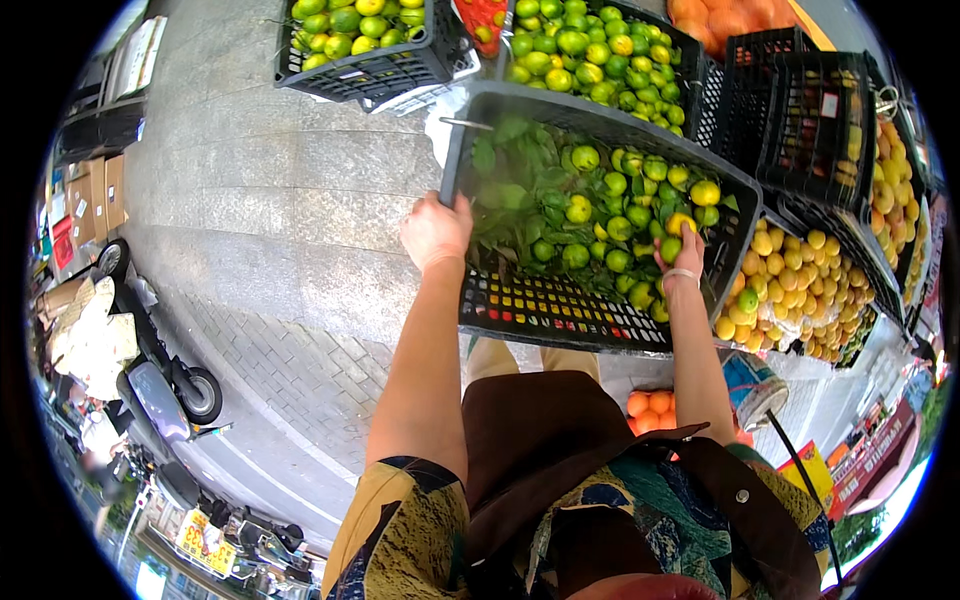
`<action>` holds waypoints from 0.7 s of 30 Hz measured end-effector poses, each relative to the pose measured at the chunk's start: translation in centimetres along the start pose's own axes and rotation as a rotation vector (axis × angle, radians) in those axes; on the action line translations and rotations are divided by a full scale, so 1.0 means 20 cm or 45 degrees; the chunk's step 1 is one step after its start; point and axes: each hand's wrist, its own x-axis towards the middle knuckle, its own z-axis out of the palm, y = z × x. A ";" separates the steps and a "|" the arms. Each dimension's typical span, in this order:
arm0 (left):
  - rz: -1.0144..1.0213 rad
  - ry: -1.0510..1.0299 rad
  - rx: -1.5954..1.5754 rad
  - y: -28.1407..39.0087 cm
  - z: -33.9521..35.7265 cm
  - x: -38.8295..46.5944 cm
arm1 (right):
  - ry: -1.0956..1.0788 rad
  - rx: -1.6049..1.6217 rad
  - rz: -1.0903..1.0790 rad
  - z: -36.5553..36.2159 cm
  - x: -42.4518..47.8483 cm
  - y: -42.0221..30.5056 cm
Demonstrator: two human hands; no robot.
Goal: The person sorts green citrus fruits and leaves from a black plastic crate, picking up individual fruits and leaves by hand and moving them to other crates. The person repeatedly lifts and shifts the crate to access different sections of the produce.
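Right in front of me is a black plastic crate point(600, 120), tilted, holding loose green leaves point(510, 180) and green mandarins point(619, 227). My left hand point(439, 231) is closed around the crate's left rim. Inside the right end, my right hand point(694, 259) has its fingers around a green mandarin point(671, 249). A yellower mandarin point(681, 223) touches its fingertips; whether it is gripped too, I cannot tell. The leaves gather mostly on the left, the fruit on the right. Through the slotted near wall, colours of things below show.
Beyond stand two more crates of green citrus, one crate point(420, 60) left and another crate point(694, 82) right. Stacked black crates point(814, 135) and yellow fruit point(795, 277) line the right. Oranges point(651, 409) sit by my legs. Grey paving point(337, 217) and a parked scooter point(169, 390) lie left.
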 end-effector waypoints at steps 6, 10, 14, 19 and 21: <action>0.008 0.004 -0.060 -0.01 0.05 -0.01 | -0.711 0.174 0.082 0.14 -0.37 -0.03; 0.013 0.015 -0.094 0.00 0.03 -0.01 | -0.967 0.119 -0.030 0.52 -0.52 -0.23; 0.017 0.040 -0.116 -0.01 0.01 -0.01 | -1.084 0.009 -0.143 1.01 -0.58 -0.50; 0.023 0.017 -0.122 -0.01 0.02 -0.01 | -1.185 -0.079 -0.052 1.48 -0.47 -0.72; 0.029 0.038 -0.121 -0.01 0.03 0.00 | -1.044 0.094 0.054 1.54 -0.40 -0.73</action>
